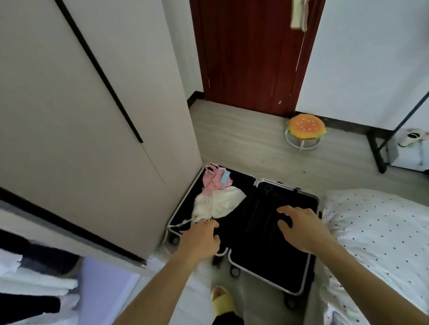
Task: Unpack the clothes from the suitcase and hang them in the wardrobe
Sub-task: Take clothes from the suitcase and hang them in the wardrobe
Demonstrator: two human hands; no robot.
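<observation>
Beyond the left fingertips, in the left half of the open suitcase [257, 249], lie the two pieces left to unpack. The white garment [219, 204] is crumpled just past the fingers. The pink garment [214, 184] is bunched in the far corner behind it and touches its upper edge. A small blue tag [225, 179] sits on the pink piece, too small to read.

The left hand [200, 237] has its fingers curled, and thumb and forefinger pinch the near corner of the white garment, where a thin white strap trails off to the left along the case's rim. The right hand [302, 228] hovers over the right half with fingers spread and bent, gripping nothing; under them is only black lining. The case is black inside, with a pale metal frame and small wheels on the near edge.

Left of the left fingers, the closed wardrobe [61, 111] door with its black handle strip stands just beside the case. Nearer, to the lower left, hanging clothes [29, 282] in white and black show in the open section. Right of the right fingers, the dotted bed [396, 237] presses against the case's edge. Past both hands, bare floor [245, 139] runs to a red-brown door [249, 42] and a burger-shaped stool [306, 128]. A yellow slipper [221, 300] stands on the strip of floor below the wrists.
</observation>
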